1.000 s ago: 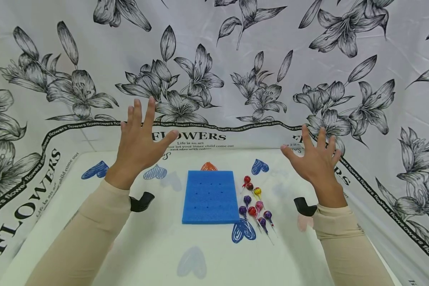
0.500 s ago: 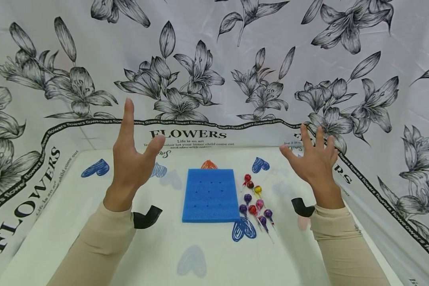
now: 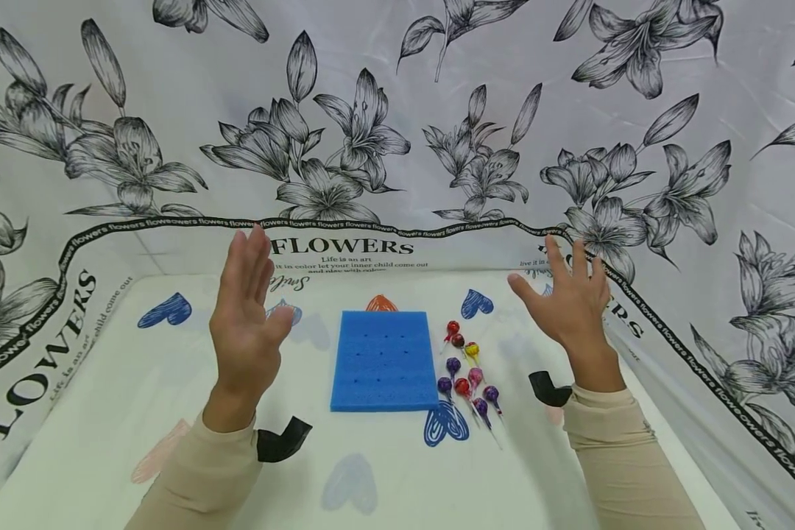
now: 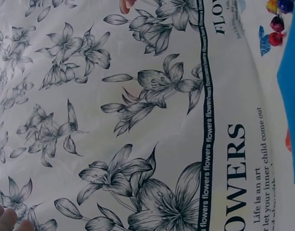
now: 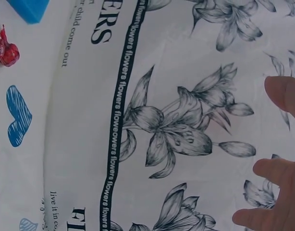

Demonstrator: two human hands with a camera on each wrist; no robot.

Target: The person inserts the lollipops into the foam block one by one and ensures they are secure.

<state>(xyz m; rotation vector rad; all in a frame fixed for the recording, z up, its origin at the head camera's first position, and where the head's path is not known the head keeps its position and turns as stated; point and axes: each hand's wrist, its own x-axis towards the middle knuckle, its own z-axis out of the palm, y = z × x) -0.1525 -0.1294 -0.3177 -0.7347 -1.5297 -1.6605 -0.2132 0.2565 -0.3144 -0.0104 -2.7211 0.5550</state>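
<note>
Head view, read left to right as a clock face centred on the blue square foam block [image 3: 391,366]: between 9 and 10 o'clock, the bare left hand [image 3: 244,331] is raised in a beige sleeve [image 3: 205,471], fingers straight, thumb apart, holding nothing. At the centre, the block lies flat on the white heart-printed worktop [image 3: 437,489], which seems to be why its 3 rows of small holes face upward. At 3 o'clock, just beside it, lie 9 round wrapped lollipops [image 3: 461,386] in red, dark red, yellow, pink and purple; where sticks show, most point towards 5 o'clock. Their spot probably keeps the block's top uncovered. Between 2 and 3 o'clock, the bare right hand [image 3: 566,309] is raised, fingers spread, touching nothing. Both hands stay well apart, perhaps so neither blocks the view of the block.
</note>
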